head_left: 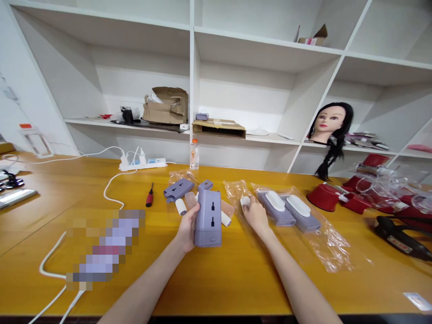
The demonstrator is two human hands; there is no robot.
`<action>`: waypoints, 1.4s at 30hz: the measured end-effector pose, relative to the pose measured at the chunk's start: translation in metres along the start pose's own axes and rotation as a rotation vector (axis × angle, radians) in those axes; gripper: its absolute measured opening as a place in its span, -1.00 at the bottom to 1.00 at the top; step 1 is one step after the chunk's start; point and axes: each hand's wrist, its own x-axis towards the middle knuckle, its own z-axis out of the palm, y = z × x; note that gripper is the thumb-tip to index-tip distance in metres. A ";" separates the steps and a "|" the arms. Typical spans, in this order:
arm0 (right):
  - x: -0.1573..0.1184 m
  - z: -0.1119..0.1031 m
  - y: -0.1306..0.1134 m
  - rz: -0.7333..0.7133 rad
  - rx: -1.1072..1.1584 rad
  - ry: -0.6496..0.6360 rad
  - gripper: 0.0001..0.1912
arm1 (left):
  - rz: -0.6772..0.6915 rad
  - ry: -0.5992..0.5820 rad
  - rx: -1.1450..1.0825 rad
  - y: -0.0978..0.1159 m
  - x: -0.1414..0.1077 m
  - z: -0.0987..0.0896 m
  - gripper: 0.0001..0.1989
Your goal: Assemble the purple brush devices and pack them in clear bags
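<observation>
A purple box-shaped housing with two black keyhole-like slots stands upright in the grip of my left hand. My right hand is closed around a small white part by the clear plastic bags. Right of that hand, two purple cases with white oval tops lie side by side on plastic wrap. Behind the held housing are another purple shell, a small purple piece and white cylinders, one to its left and one to its right.
A red screwdriver and a blurred-out device with white cables lie left on the table. Behind are a power strip and bottle. Red parts and a black tool sit right, below shelves with a mannequin head.
</observation>
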 end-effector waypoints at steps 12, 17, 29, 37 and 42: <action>-0.073 -0.015 -0.063 -0.320 0.720 0.070 -0.55 | 0.078 -0.032 -0.102 -0.023 0.001 0.008 -0.61; -0.080 -0.012 -0.067 -0.358 0.781 -0.005 -0.48 | 0.157 -0.063 -0.067 -0.027 0.003 0.004 -0.59; -0.097 -0.019 -0.074 -0.465 0.575 0.008 -0.41 | 0.227 -0.006 -0.075 -0.035 0.004 0.001 -0.64; -0.093 -0.013 -0.071 -0.447 0.526 0.018 -0.47 | 0.218 0.021 0.040 -0.038 0.005 -0.002 -0.57; -0.092 -0.015 -0.071 -0.455 0.486 0.050 -0.49 | 0.263 0.023 0.067 -0.044 0.004 -0.001 -0.58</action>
